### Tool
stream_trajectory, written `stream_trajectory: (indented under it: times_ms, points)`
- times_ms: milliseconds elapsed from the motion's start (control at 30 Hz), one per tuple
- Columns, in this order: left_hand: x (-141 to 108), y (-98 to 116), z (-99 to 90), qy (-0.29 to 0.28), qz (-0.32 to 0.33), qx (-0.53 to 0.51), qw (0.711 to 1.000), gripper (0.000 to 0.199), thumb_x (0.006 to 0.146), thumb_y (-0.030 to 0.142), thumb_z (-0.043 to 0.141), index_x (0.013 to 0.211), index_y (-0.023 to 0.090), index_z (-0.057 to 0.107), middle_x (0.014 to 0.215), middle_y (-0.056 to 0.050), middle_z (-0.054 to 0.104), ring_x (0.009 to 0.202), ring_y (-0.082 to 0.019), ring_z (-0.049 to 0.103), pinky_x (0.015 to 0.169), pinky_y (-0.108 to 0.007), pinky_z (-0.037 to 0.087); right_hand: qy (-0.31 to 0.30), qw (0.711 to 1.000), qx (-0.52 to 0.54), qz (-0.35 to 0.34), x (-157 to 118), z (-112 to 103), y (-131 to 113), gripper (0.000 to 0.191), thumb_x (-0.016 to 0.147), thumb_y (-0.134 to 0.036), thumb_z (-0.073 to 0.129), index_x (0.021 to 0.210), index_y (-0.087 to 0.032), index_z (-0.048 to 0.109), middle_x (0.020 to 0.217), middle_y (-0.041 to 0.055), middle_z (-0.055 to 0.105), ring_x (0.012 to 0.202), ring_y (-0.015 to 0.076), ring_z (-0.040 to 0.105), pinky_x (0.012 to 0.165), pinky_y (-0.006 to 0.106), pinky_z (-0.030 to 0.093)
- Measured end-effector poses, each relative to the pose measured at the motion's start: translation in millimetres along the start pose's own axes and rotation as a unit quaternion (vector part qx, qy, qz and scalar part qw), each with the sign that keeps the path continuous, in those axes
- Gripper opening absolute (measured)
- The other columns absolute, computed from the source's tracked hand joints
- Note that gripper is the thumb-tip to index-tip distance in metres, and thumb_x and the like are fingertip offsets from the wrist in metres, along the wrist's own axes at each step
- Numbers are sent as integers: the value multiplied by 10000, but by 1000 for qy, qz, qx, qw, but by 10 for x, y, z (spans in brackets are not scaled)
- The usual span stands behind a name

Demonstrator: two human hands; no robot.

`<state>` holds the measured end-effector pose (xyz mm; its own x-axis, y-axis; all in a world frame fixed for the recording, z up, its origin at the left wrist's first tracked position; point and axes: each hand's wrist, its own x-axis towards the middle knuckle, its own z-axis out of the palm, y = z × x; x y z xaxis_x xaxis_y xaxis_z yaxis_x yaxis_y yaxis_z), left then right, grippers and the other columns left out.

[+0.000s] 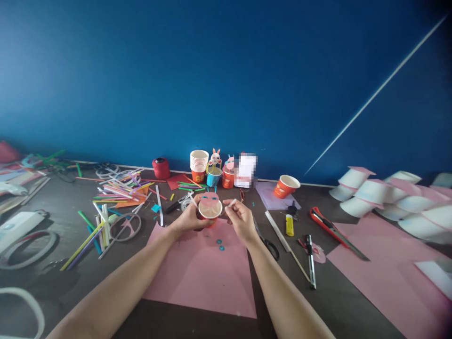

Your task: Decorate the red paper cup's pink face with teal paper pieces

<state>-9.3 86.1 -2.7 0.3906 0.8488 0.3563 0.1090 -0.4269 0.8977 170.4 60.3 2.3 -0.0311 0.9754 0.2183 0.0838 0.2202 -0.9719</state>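
Observation:
My left hand (189, 217) is wrapped round the side of an orange-red paper cup (211, 213), whose white inside faces me. A pink paper cut-out (211, 200) with blue marks and two blue tips stands at the cup's far rim. Close to the right side of the rim, my right hand (242, 220) pinches a small white strip (232, 203). Its exact kind I cannot make out. Beneath both hands lies a pink paper sheet (201, 287), with small blue round pieces (221, 248) on it.
Colourful straws (122, 188) are heaped at left. Stacked cups (199, 165) and decorated cups (214, 176) line the wall. To the right lie scissors (271, 249), a yellow glue stick (289, 226), a pen (310, 261), a red utility knife (335, 230) and several white cups (367, 193).

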Motion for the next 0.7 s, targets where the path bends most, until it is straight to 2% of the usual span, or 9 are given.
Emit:
stream_trajectory:
  times_ms: [133, 300, 433, 700]
  points:
    - [-18, 2, -32, -9, -35, -45, 998, 657, 583, 259, 714, 1143, 143, 390, 1052, -106, 563, 968, -242, 556, 825, -363, 450, 2, 1000, -20, 2, -3, -7, 11, 250, 759, -338, 549, 941, -167, 558, 613, -22, 481, 468, 87, 448, 435, 202, 376]
    - [-60, 26, -26, -30, -62, -94, 993, 661, 589, 266, 705, 1161, 156, 391, 982, -85, 593, 884, -225, 588, 745, -347, 488, -24, 999, -22, -8, 5, 8, -23, 295, 749, -332, 548, 996, -171, 531, 662, -17, 494, 498, 90, 466, 456, 206, 422]
    - [-71, 2, -18, -14, -47, -130, 990, 721, 581, 265, 707, 1200, 179, 348, 1085, -99, 546, 951, -224, 564, 751, -327, 489, -21, 999, -27, 1, 42, 31, -48, 309, 738, -356, 546, 980, -165, 548, 652, -21, 504, 460, 81, 456, 420, 201, 415]
    - [-69, -48, -82, -23, -11, -102, 995, 706, 600, 275, 699, 1190, 171, 325, 1051, -90, 537, 943, -211, 557, 791, -335, 466, -32, 997, -67, 32, 50, 48, -88, 350, 729, -393, 538, 972, -142, 561, 641, -14, 566, 383, 66, 449, 396, 207, 395]
